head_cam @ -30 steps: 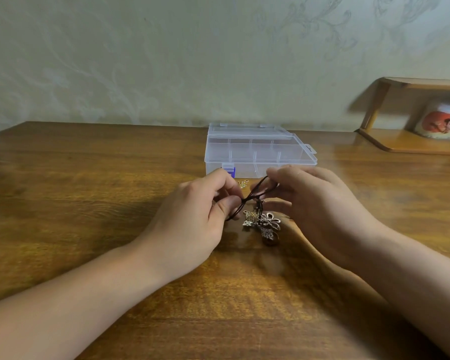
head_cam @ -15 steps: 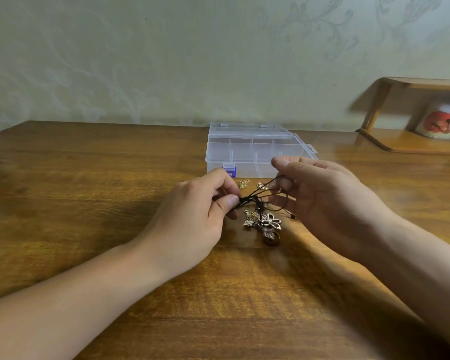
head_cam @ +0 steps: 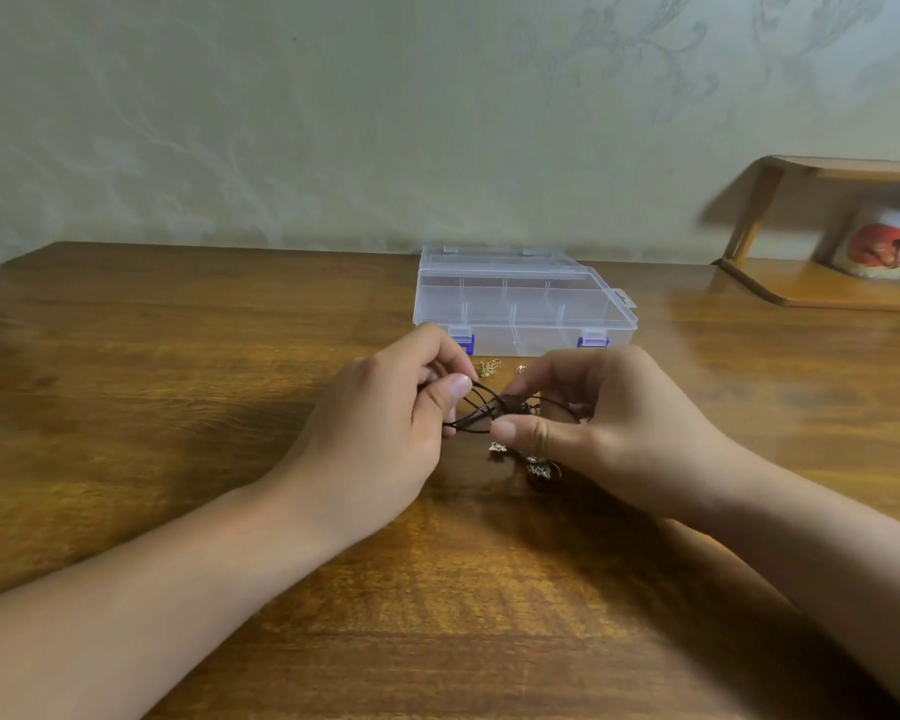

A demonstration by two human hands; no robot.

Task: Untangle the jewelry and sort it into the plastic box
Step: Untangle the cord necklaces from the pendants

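Left hand (head_cam: pixel 385 439) and right hand (head_cam: pixel 609 433) both pinch the tangled dark cord (head_cam: pixel 476 410); plastic box (head_cam: pixel 520 304) looks shut, so sorting seems barely begun

- Straight ahead of your hands, the shut plastic box (head_cam: pixel 523 304) blocks the way, with the wall close behind it.
- Two small gold pieces (head_cam: pixel 489 367) lie in the narrow gap before the box.
- To your left, bare counter (head_cam: pixel 178 356) gives wide room.
- Far right, a wooden shelf (head_cam: pixel 827 283) holding a mug (head_cam: pixel 887 247) closes that corner.
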